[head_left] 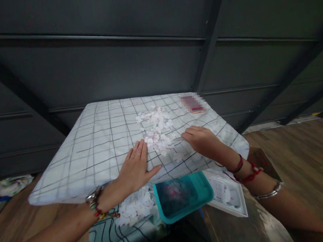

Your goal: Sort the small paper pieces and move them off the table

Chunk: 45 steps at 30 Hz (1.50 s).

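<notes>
A loose heap of small white paper scraps (157, 123) lies in the middle of the checked cloth on the table. My left hand (134, 163) rests flat on the cloth, fingers stretched out and thumb apart, its fingertips at the heap's near left edge. On the heap's right side, my right hand (200, 141) is closed on a thin, pale metal tool that looks like tweezers (177, 139). The tool's tip points left and reaches the scraps. A few single scraps (178, 156) lie on the cloth below the tip.
The white checked cloth (104, 131) covers the table. A phone (194, 105), partly pixelated, lies at the far right. Below the near edge are a teal plastic container (186, 209), another pile of paper scraps (137, 205) and an open white box (226, 195). A dark panelled wall (120, 67) stands behind.
</notes>
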Motion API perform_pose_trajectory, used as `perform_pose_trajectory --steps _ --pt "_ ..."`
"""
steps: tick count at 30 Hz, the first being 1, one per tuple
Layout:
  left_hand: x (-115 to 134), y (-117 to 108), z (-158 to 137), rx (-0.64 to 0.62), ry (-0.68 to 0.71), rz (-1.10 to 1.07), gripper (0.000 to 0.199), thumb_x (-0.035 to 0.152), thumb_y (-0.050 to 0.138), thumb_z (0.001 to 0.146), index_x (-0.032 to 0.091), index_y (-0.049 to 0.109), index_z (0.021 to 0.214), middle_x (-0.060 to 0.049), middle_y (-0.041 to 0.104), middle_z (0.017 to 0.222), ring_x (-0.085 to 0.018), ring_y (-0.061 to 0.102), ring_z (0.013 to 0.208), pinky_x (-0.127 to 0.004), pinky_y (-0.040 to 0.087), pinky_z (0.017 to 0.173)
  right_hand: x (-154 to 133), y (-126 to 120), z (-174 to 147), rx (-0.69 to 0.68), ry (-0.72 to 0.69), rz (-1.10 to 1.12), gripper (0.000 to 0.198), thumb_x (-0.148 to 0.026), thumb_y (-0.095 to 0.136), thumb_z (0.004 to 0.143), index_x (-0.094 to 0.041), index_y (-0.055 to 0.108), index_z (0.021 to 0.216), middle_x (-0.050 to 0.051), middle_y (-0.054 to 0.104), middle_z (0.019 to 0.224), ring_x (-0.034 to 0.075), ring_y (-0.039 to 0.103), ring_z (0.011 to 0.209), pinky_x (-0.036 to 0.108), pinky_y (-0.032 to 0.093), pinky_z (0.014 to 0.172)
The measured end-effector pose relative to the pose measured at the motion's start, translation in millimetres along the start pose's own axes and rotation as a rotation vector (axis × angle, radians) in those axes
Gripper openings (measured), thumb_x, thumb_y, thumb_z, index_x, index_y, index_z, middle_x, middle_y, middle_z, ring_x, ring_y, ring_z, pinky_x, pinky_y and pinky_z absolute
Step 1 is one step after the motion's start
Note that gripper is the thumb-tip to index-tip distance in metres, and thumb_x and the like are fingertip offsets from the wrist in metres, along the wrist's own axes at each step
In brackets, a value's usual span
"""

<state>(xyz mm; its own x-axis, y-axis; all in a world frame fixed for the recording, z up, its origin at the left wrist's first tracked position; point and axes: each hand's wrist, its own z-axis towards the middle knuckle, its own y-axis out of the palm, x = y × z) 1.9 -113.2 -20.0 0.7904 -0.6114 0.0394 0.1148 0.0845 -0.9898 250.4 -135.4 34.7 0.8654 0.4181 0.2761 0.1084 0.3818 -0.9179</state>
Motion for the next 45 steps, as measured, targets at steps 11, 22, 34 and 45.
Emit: perform_pose_trajectory --steps 11,22,34,45 --pt "2 -4 -1 -0.012 -0.022 -0.017 0.089 0.066 0.029 0.08 -0.003 0.02 0.136 -0.022 0.016 0.143 -0.031 0.011 0.133 -0.044 0.021 0.106 -34 -5 -3 -0.018 -0.05 0.153 0.02 -0.005 0.039 0.081 -0.015 0.055 0.074 0.003 0.054 0.072 0.013 0.043 0.068 0.027 0.03 0.06" --pt "-20 -5 -5 -0.067 -0.051 -0.096 0.095 0.07 0.025 0.08 -0.005 0.011 0.137 -0.024 0.009 0.144 -0.03 0.006 0.134 -0.041 0.019 0.107 -39 -1 -3 0.014 -0.104 0.212 0.018 -0.01 0.041 0.085 -0.015 0.059 0.081 0.003 0.057 0.076 0.014 0.047 0.074 0.027 0.034 0.068" --pt "-85 3 8 0.031 -0.272 -0.039 0.089 0.066 0.022 0.082 -0.004 0.015 0.137 -0.025 0.016 0.143 -0.032 0.01 0.133 -0.045 0.02 0.105 -67 -20 -20 -0.147 0.427 0.113 0.021 -0.016 0.04 0.085 -0.014 0.059 0.075 0.006 0.062 0.07 0.015 0.055 0.059 0.026 0.026 0.048" --pt "-110 4 4 0.062 -0.341 -0.017 0.083 0.063 0.023 0.084 -0.003 0.022 0.134 -0.025 0.022 0.141 -0.033 0.016 0.132 -0.044 0.022 0.104 -104 -27 36 -0.195 0.444 0.256 0.022 -0.017 0.039 0.084 -0.014 0.06 0.077 0.007 0.066 0.073 0.016 0.058 0.064 0.027 0.024 0.05"
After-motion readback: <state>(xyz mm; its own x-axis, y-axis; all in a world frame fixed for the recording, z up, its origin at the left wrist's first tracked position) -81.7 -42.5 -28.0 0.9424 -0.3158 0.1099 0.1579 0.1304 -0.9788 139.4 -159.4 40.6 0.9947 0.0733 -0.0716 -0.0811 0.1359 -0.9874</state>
